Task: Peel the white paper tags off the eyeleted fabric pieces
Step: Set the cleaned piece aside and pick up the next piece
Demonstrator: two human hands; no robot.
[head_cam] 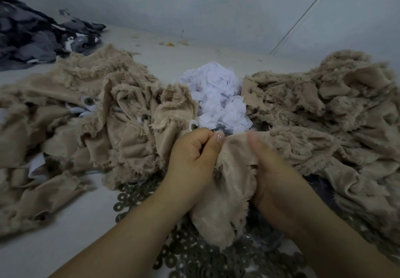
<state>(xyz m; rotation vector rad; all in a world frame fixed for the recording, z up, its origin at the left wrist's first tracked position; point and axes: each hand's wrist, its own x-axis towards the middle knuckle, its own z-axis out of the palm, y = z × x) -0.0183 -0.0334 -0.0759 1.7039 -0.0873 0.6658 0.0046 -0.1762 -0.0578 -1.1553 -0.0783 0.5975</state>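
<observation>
A beige fabric piece with frayed edges hangs between both hands at the centre. My left hand grips its upper left edge, thumb pressed on the cloth. My right hand holds its right side, the fingers blurred. No white tag shows on this piece. A heap of peeled white paper tags lies just beyond the hands. To the left lies a pile of beige pieces with eyelets and white tags still showing. Another beige pile lies to the right.
Dark metal eyelet rings are scattered on the white table under my forearms. A heap of dark grey fabric sits at the far left. A pale wall closes the back of the table.
</observation>
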